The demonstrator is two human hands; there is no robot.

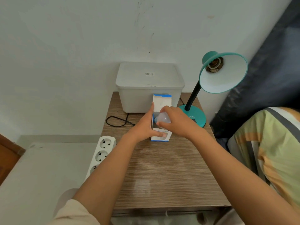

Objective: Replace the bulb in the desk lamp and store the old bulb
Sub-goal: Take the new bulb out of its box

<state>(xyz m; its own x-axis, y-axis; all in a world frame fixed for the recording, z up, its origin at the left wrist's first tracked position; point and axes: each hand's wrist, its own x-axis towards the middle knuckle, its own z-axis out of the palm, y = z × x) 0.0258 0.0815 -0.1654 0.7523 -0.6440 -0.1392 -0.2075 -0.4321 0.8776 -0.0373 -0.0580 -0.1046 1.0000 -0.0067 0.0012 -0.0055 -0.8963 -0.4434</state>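
On the table [162,168] the left hand [146,125] is holding the small box [160,138] between thumb and fingers. The right hand [177,122] is curling around the white bulb [163,118], which is lying at the open mouth of the box, under the fingers. It is probably light, smooth and fragile (better gripping the round part softly). Behind, the lamp [224,73] is showing an empty socket [214,66].

Wood grain, plastic and card on a bedside table.
The table [162,168] top is matt, streaked wood-look laminate. The bin [149,88] is frosted matt plastic. The lamp [225,73] shade is glossy teal above a ribbed black neck [193,95]. The box [162,101] is smooth printed card, the bulb [164,118] frosted, and the pillow [267,151] striped cloth.
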